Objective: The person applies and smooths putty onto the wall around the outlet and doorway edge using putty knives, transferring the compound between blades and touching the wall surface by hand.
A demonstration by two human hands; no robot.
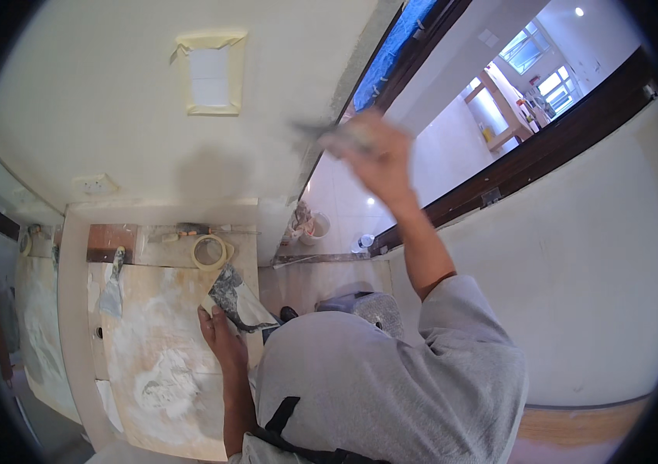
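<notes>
My right hand, blurred by motion, is raised at the wall near the doorway's edge, gripping a putty knife with a dark blade; whether the blade touches the wall is unclear. My left hand holds a pale flat board smeared with dark grey paste, lower down, over the side of a worktop. On that worktop lie a roll of masking tape, a scraper with paste on its handle and another orange-handled tool. White powdery patches mark its surface.
A doorway with dark frame opens onto a tiled room. A bucket stands inside it. A grey object is on the floor beside me. A mirror is at far left; a taped square and a socket are on the wall.
</notes>
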